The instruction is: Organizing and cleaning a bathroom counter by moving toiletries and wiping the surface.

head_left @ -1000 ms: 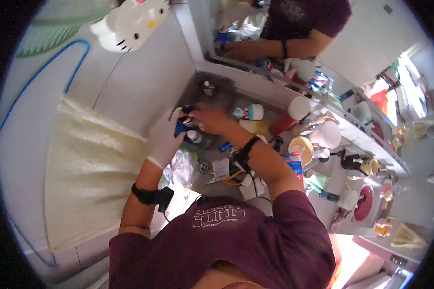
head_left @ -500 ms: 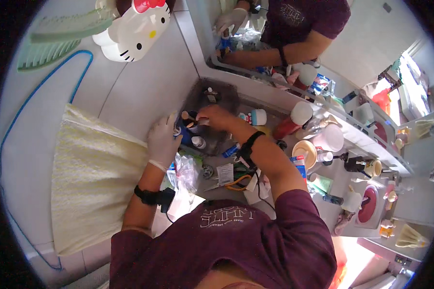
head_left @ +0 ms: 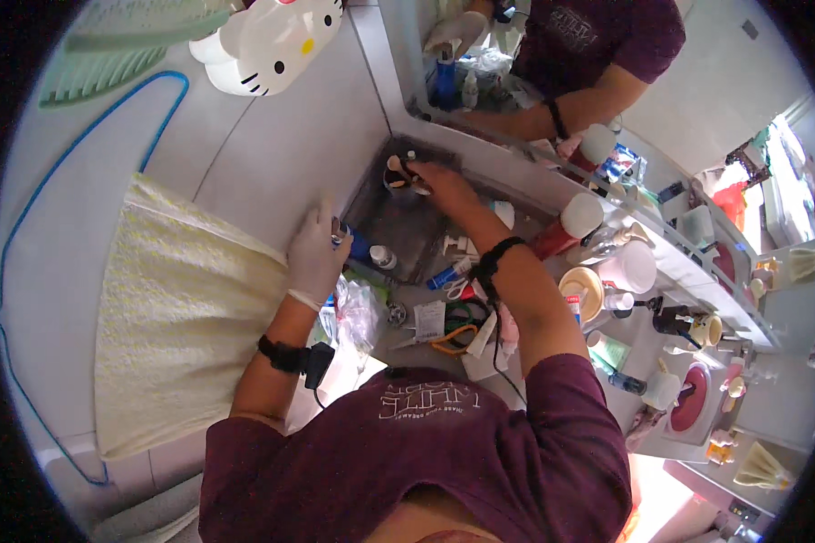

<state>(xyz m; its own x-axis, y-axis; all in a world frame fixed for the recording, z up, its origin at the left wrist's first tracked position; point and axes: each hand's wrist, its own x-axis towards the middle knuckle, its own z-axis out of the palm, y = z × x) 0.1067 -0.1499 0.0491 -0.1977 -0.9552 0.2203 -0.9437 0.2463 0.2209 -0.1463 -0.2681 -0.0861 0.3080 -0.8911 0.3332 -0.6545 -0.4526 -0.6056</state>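
My left hand (head_left: 317, 252), in a pale glove, is closed around a blue bottle (head_left: 359, 247) at the left edge of a dark grey tray (head_left: 371, 206). A small white-capped bottle (head_left: 383, 257) stands right beside that bottle. At the far corner of the tray, my bare right hand (head_left: 442, 186) has its fingers curled on a dark cup (head_left: 395, 181) with brushes (head_left: 396, 165) standing in it. Part of the cup is hidden behind the fingers. Just behind it shows a little white-topped bottle (head_left: 411, 155).
Scissors with orange handles (head_left: 453, 342), a blue tube (head_left: 450, 273) and a clear plastic bag (head_left: 358, 317) lie nearer me. A red bottle with a white cap (head_left: 578, 217) and several jars line the mirror (head_left: 543, 136). A yellow towel (head_left: 177, 335) hangs at left.
My right hand and the cup of brushes have shifted away from the blue bottle to the tray's far corner. My left hand stays by the blue bottle. A white pump top has come into view.
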